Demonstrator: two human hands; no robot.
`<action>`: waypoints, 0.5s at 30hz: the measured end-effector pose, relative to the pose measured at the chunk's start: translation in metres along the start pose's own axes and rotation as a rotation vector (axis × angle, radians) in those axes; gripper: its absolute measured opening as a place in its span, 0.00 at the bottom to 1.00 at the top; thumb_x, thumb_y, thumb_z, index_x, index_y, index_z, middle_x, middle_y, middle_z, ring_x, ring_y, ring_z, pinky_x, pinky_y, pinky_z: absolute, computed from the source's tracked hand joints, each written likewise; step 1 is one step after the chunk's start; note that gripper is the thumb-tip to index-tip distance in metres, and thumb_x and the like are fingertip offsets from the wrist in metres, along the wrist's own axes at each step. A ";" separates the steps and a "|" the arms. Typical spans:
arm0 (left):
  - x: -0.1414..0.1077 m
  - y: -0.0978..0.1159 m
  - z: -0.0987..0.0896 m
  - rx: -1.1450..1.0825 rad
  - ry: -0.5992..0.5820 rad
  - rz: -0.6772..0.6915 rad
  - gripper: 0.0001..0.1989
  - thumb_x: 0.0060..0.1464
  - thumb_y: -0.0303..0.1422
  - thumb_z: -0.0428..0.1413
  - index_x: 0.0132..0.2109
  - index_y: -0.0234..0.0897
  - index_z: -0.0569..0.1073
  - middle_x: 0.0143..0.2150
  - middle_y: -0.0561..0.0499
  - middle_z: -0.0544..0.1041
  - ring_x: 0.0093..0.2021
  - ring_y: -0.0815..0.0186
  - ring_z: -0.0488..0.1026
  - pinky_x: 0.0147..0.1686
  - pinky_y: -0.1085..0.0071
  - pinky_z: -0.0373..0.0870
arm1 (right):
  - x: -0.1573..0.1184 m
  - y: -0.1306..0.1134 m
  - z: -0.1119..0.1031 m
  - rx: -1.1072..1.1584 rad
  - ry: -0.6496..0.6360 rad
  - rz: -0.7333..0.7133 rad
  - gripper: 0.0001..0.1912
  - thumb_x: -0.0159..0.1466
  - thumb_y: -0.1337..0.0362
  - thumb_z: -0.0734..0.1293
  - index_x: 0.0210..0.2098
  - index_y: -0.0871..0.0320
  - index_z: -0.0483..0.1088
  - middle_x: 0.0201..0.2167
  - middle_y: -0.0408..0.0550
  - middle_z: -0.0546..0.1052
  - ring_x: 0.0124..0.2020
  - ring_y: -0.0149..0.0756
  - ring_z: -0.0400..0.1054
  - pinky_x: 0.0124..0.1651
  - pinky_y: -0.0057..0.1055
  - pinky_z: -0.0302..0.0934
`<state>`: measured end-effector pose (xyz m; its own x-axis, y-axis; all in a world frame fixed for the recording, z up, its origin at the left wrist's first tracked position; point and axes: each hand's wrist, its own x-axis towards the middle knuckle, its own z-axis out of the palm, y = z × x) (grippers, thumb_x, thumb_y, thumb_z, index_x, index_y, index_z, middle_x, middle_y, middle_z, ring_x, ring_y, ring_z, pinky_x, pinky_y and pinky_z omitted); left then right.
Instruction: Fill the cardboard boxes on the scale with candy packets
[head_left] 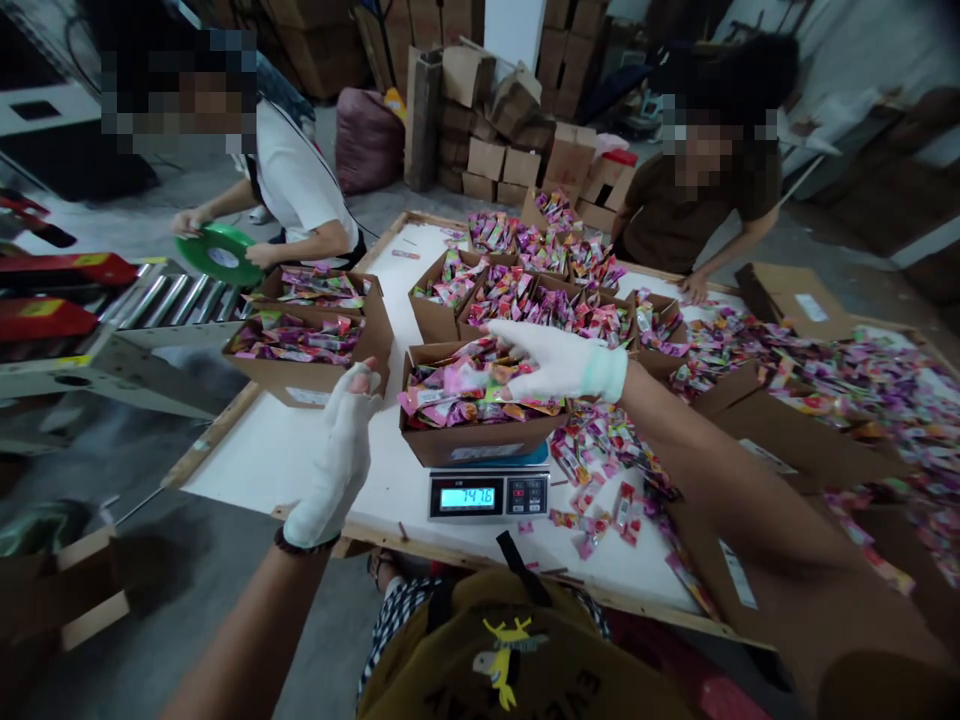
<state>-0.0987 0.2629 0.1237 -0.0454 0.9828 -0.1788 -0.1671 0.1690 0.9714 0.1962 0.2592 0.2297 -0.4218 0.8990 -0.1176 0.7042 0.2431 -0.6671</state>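
My right hand (pixel 559 362), in a white glove with a pale green cuff, is over an open cardboard box (pixel 480 445) full of colourful candy packets (pixel 450 395). Its fingers are spread, and nothing shows gripped in them. That box rests on a digital scale (pixel 489 495) whose lit display reads 747.6. To the left of the box, my left hand (pixel 336 455) is raised in a white glove with bare fingertips. Seen edge-on, it looks loosely open and holds nothing visible. Another filled box (pixel 307 380) stands beyond it.
Loose packets (pixel 607 445) lie right of the scale and heap across the table's right side. More filled boxes (pixel 435 315) stand behind. At left, a person holds a green tape roll (pixel 217 255) by a roller conveyor (pixel 180 295). Another person leans over the far right side.
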 end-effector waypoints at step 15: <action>-0.051 -0.080 -0.089 0.102 0.290 -0.318 0.21 0.53 0.47 0.58 0.49 0.40 0.74 0.68 0.41 0.69 0.67 0.44 0.66 0.67 0.38 0.56 | -0.188 0.160 0.225 -0.115 -0.179 1.191 0.65 0.45 0.49 0.79 0.75 0.60 0.50 0.74 0.77 0.44 0.74 0.76 0.39 0.69 0.68 0.40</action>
<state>-0.1710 0.1931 0.0415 -0.2841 0.8217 -0.4940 -0.1196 0.4809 0.8686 0.2599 0.0478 -0.0204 0.4592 0.5207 -0.7197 0.7480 -0.6636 -0.0029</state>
